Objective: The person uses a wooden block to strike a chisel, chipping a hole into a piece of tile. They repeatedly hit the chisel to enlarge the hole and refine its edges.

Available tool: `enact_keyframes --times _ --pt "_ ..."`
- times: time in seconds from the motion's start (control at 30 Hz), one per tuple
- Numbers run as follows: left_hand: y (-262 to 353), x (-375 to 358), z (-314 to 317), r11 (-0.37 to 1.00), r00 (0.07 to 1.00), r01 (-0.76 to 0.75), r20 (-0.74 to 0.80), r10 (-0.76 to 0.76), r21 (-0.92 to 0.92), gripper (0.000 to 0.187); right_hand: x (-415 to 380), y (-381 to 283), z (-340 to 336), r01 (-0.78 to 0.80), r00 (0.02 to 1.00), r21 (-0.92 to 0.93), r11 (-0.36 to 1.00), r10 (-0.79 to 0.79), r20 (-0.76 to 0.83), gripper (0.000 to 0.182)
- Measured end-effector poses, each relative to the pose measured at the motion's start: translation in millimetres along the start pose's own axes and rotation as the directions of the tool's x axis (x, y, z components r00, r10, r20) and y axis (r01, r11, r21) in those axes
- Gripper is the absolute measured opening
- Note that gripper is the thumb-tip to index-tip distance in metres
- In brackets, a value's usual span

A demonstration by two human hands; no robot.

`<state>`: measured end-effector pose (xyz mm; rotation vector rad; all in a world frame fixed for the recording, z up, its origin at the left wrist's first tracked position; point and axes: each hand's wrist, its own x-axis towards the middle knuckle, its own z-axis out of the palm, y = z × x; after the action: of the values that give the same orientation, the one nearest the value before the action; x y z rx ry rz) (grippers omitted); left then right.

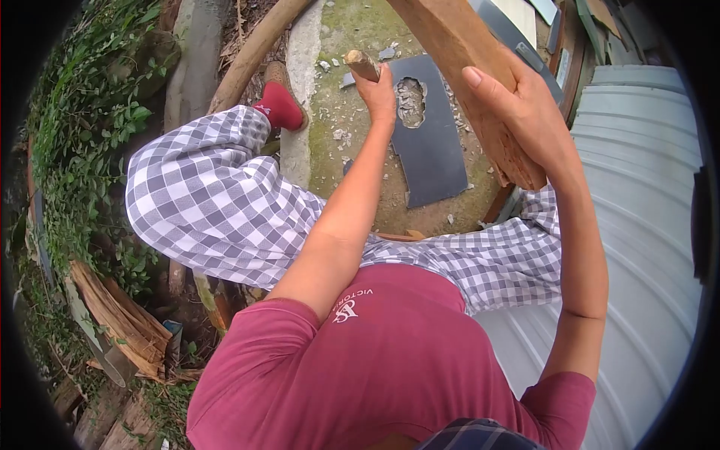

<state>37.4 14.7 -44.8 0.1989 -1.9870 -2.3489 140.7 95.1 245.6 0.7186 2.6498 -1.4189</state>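
Observation:
My left hand (375,96) is closed around a short round wooden stick (361,63), whose cut end points up; its lower part is hidden. Below and just right of that hand lies a flat dark grey slab (431,165) with a ragged oval hole. Pale broken chips (341,136) are scattered about the slab. My right hand (536,120) grips a thick, rough wooden beam (450,49) near its splintered lower end, thumb on the near face and fingers mostly hidden behind. The beam slants up and left out of view, above the slab's right side.
A mossy concrete ledge (319,157) lies under the slab. Ridged metal sheeting (637,187) covers the right side. Stacked boards (517,19) lean at the upper right. A branch (255,49), leafy plants (90,112) and a split log (120,319) are on the left.

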Motion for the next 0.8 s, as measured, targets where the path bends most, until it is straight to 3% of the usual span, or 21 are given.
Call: enact_keyframes --times 0.03,0.17,0.2,0.23,0.27,0.3,0.33,0.4,0.43,0.47,0.53,0.6,0.67,0.73,0.8 --pt "2 -1 1 1.0 1.0 -0.006 0.007 0.006 0.001 0.03 4 -19 -4 0.095 0.995 0.074 0.993 -0.092 -0.04 0.068" --pt "7 -7 1 0.999 0.999 0.03 0.041 -0.032 0.044 0.034 12 -69 -14 0.14 0.988 0.248 0.959 -0.152 0.031 0.066" --pt "5 -8 0 0.996 0.995 0.067 0.067 -0.071 0.063 0.039 16 -60 -3 0.199 0.98 0.068 0.978 -0.2 0.005 0.065" --pt "20 -12 4 0.999 0.999 -0.003 0.044 0.001 0.053 0.043 20 -47 10 0.25 0.967 -0.114 0.961 -0.254 -0.014 0.065" --pt "19 -13 4 0.998 0.999 -0.009 0.05 0.006 0.059 0.043 26 -19 25 0.295 0.954 -0.319 0.901 -0.295 0.049 0.062" --pt "17 -18 5 0.999 0.999 -0.038 0.023 0.038 0.004 0.045 33 11 29 0.229 0.967 -0.503 0.833 -0.136 0.215 0.062" --pt "14 -19 10 0.996 0.997 -0.071 0.006 0.071 -0.06 0.047 32 30 34 0.208 0.974 -0.501 0.84 -0.131 0.185 0.062" --pt "14 -1 26 0.989 0.992 -0.105 0.054 0.111 -0.107 0.049 46 54 33 0.166 0.986 -0.361 0.918 -0.158 0.051 0.063" --pt "6 -2 17 0.999 0.998 -0.013 0.068 0.016 -0.041 0.048 39 30 23 0.059 0.996 -0.253 0.966 -0.041 0.078 0.065" --pt "1 -9 4 0.996 0.993 0.081 0.077 -0.084 0.036 0.046 30 14 13 0.044 0.996 -0.146 0.988 -0.031 0.088 0.066" --pt "10 -7 4 0.996 0.991 0.077 0.104 -0.081 0.045 0.045 18 -4 -2 -0.043 0.998 -0.074 0.996 0.046 0.044 0.069" --pt "12 -2 1 0.994 0.99 0.106 0.091 -0.107 0.017 0.032 2 1 -5 -0.002 1.0 0.023 1.0 0.003 -0.028 0.069" --pt "7 5 -5 0.99 0.991 0.102 0.076 -0.109 0.096 0.033 -12 17 -3 0.042 0.995 0.119 0.992 -0.031 -0.093 0.069" --pt "-13 18 -10 0.997 0.997 0.077 0.028 -0.076 -0.016 0.037 -26 45 3 -0.074 0.989 0.291 0.954 0.107 -0.101 0.067" --pt "-23 29 -17 0.993 0.993 0.115 0.035 -0.114 -0.021 0.039 -38 76 6 -0.143 0.98 0.316 0.938 0.179 -0.088 0.065"
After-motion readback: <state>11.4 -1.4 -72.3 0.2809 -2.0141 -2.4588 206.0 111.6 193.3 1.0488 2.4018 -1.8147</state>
